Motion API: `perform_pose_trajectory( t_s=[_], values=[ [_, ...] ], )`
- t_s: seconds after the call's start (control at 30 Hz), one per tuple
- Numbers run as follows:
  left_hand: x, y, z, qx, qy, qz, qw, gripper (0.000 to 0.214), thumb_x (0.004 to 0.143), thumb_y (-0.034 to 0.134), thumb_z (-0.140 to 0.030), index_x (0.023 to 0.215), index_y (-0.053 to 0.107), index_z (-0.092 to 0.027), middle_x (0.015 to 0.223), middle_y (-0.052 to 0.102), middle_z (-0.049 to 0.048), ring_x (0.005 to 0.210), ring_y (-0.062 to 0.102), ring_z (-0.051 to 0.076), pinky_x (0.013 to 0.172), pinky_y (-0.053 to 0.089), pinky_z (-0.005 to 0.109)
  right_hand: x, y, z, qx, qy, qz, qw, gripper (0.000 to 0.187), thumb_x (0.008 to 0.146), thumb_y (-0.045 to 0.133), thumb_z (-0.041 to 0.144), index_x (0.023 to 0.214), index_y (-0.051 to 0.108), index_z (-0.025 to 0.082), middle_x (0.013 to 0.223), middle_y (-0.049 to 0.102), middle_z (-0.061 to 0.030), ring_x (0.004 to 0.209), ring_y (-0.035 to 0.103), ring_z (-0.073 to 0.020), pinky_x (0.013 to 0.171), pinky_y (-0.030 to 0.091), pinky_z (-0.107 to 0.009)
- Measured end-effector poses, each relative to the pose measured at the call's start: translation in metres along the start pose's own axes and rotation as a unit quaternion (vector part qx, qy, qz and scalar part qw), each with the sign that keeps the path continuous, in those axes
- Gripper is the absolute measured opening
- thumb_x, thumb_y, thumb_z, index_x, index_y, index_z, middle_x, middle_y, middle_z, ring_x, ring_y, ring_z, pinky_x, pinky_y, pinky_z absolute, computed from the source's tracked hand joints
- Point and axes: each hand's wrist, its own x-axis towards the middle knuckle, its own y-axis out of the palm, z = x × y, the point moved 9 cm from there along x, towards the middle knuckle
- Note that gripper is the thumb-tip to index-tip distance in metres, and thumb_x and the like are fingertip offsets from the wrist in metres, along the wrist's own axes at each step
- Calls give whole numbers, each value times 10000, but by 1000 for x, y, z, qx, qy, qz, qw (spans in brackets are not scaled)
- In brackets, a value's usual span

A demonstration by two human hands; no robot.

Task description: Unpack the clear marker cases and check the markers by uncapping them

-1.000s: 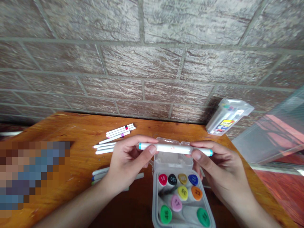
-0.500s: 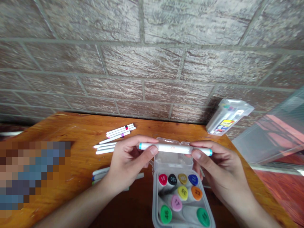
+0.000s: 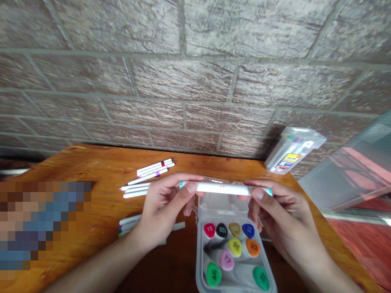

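Pinching with thumbs and fingers, the left hand (image 3: pixel 165 209) and the right hand (image 3: pixel 284 215) are gripping opposite ends of a white marker (image 3: pixel 224 188) with turquoise tips, thumbs and fingers closed around it. In the head view, the marker is lying nearly level in the air above the raised lid (image 3: pixel 224 205) of a clear case (image 3: pixel 199 254), showing a small red mark too tiny to read. Below, capped markers are standing in the case, their ends bearing numbers: red (image 3: pixel 209 230) 15, black (image 3: pixel 221 230) 120, tan (image 3: pixel 234 229) 100, blue (image 3: pixel 248 230) 72, yellow (image 3: pixel 235 247) 35, orange (image 3: pixel 253 247) 23, pink (image 3: pixel 227 260) 17 and green (image 3: pixel 214 274) 46; another green cap's (image 3: pixel 261 278) digits are showing less clearly. Slim white pens (image 3: pixel 154 167) are lying on the wooden table (image 3: pixel 91 171) beyond the left hand. Near the brick wall (image 3: pixel 204 77), a clear container (image 3: pixel 275 156) is displaying a yellow-topped label (image 3: pixel 288 161), its print illegible.
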Motion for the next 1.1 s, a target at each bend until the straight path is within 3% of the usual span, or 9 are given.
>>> perform_pose_trajectory(
  t_s=[0.27,0.53,0.8,1.1],
  values=[
    [2,1,-1,-34,-8,-6,999,187,967,752,-322,1104,837,-228,828,788,44,513,586,80,503,479,206,0,-1,3,14,1,-10,1000,152,919,826,326,1043,856,243,881,840,-63,434,650,-103,394,520,-191],
    [3,2,-3,-40,-13,-3,999,202,981,728,-347,1102,845,-235,832,793,46,507,582,86,521,472,223,0,2,5,22,12,-5,1000,172,948,784,346,1048,854,224,848,833,-80,439,650,-113,396,523,-190],
    [3,1,-4,-47,-10,0,999,216,1005,688,-332,1113,842,-227,854,799,48,512,584,81,532,470,223,2,3,3,26,33,4,999,228,953,762,367,1061,848,185,684,778,-75,436,635,-139,394,529,-205],
    [4,4,-2,-90,-30,-9,995,235,966,717,-336,1086,854,-188,822,803,76,494,575,105,483,470,234,1,0,4,32,28,-13,999,221,953,749,353,1087,844,204,831,830,-95,427,646,-141,375,520,-226]
  ],
)
